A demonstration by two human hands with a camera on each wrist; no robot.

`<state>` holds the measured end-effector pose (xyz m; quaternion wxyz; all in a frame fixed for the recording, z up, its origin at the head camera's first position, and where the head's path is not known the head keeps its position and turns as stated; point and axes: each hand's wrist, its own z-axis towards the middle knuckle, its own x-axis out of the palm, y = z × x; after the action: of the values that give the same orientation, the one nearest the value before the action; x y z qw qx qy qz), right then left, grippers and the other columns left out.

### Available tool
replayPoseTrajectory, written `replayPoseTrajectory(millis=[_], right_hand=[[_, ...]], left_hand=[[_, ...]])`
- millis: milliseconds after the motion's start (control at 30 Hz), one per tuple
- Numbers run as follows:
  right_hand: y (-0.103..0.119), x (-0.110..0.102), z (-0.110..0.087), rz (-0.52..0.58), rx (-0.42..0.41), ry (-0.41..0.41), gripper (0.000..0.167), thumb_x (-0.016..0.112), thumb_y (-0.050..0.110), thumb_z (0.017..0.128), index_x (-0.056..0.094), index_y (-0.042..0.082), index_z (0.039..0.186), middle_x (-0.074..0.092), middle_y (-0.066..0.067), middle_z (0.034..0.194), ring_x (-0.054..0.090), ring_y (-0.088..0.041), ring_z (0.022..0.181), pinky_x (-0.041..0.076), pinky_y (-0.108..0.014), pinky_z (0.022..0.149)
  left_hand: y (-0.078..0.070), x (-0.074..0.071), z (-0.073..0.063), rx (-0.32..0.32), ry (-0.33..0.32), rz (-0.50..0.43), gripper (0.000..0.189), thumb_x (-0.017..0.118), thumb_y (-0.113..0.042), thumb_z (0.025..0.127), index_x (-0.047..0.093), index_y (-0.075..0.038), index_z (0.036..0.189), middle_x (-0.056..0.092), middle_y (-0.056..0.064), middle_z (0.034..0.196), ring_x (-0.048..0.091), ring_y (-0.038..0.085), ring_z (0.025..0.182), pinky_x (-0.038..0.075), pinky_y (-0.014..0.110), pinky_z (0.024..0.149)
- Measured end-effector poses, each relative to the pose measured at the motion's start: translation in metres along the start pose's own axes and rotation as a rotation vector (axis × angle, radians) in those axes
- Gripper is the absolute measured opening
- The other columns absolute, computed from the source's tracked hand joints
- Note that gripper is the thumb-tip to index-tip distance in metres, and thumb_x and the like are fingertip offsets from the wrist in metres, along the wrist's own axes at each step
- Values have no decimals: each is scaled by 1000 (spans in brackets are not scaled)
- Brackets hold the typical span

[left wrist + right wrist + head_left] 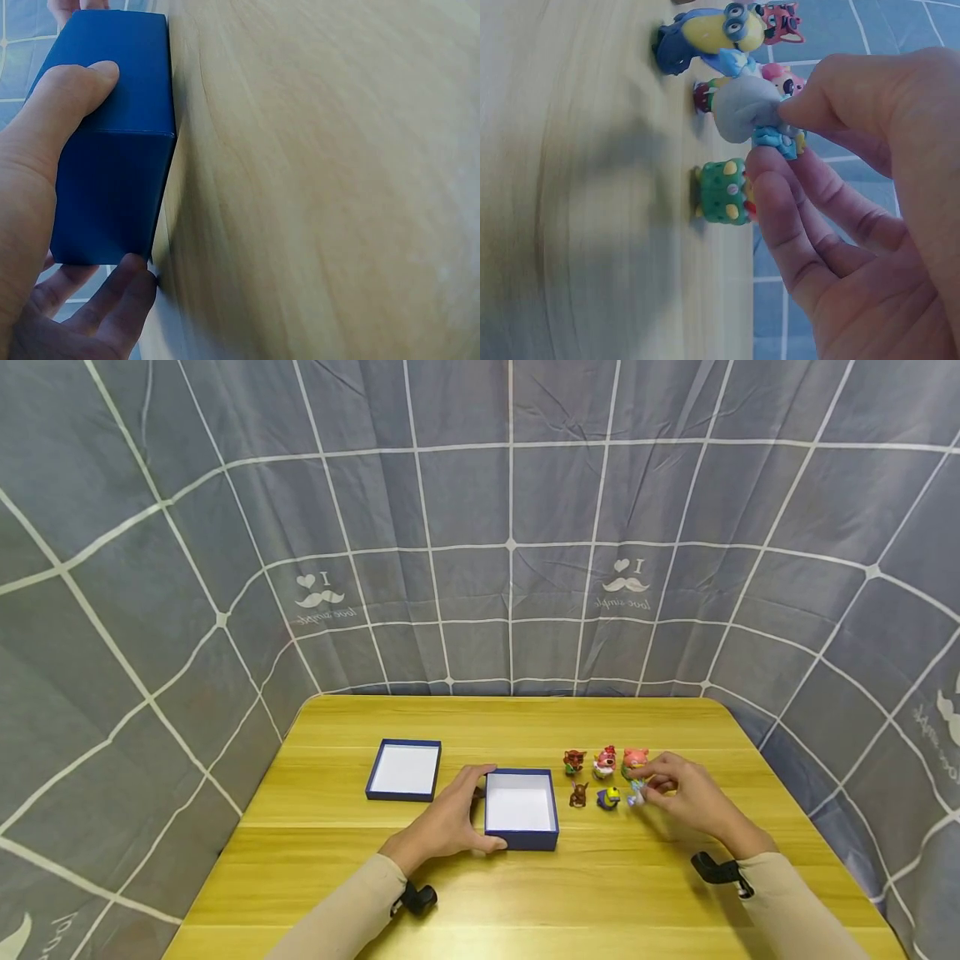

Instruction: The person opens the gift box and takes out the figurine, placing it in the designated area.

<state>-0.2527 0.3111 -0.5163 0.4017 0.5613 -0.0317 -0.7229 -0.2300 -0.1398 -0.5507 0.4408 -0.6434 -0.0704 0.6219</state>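
My left hand [448, 817] grips an open dark blue square box [531, 841] at its left side. The thumb presses the front wall and the fingers reach round the back, as the blue wall [112, 195] in the left wrist view shows. The white inside of the box has nothing lying in it. With thumb and fingertips, my right hand [686, 793] pinches a small grey and light-blue figurine [739, 109]. It is close beside a yellow-and-blue minion figurine [609, 798] and in front of a pink-headed figurine in green [634, 760].
A matching box lid [405, 768] lies inside-up at the left. Between box and right hand stand a small brown animal figurine [577, 794], a red-brown figurine [574, 762] and a pink bear figurine [604, 762]. A grey checked curtain [465, 577] surrounds the wooden table [525, 902].
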Motion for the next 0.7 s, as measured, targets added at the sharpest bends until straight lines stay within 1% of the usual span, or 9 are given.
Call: replayPoseTrajectory(millis=[133, 233, 433, 533, 600, 700], right_hand=[[-1, 0, -2, -20, 49, 28, 29, 85, -6, 98, 89, 7, 124, 77, -7, 112, 73, -2, 91, 67, -27, 79], [-2, 1, -3, -34, 67, 42, 29, 84, -5, 98, 90, 8, 124, 76, -7, 111, 70, -2, 91, 65, -27, 78], [-3, 2, -7, -19, 125, 94, 30, 81, -4, 100, 90, 8, 126, 73, -5, 109, 66, -2, 91, 60, -23, 78], [-7, 3, -8, -7, 140, 119, 29, 80, -5, 101, 89, 7, 126, 74, -5, 111, 68, -3, 92, 60, -23, 78], [-10, 5, -9, -4, 142, 128, 27, 80, -5, 101, 88, 6, 124, 77, -7, 114, 73, -5, 94, 63, -24, 79], [-14, 8, -10, 3, 158, 130, 22, 81, -3, 103, 86, 5, 123, 82, -10, 119, 82, -14, 98, 66, -24, 82]], left_hand=[[-1, 0, 0, -1, -4, 7, 126, 107, -50, 84, 35, -14, 181, 53, 12, 173, 68, 25, 143, 59, 52, 125], [-1, 1, 0, -1, -6, 11, 126, 107, -49, 84, 35, -14, 181, 53, 12, 173, 68, 25, 142, 59, 53, 125], [0, 3, -1, 2, -7, 19, 125, 107, -50, 84, 35, -14, 181, 52, 12, 174, 68, 25, 141, 59, 53, 124], [0, 3, -1, 3, -7, 14, 125, 107, -50, 84, 36, -15, 181, 53, 12, 173, 68, 25, 141, 60, 52, 123], [0, 3, -1, 4, -8, 15, 125, 107, -50, 84, 36, -15, 181, 53, 12, 173, 68, 24, 140, 60, 52, 122], [0, 2, 0, 4, -9, 18, 125, 107, -50, 84, 36, -15, 181, 53, 12, 173, 68, 25, 140, 60, 53, 122]])
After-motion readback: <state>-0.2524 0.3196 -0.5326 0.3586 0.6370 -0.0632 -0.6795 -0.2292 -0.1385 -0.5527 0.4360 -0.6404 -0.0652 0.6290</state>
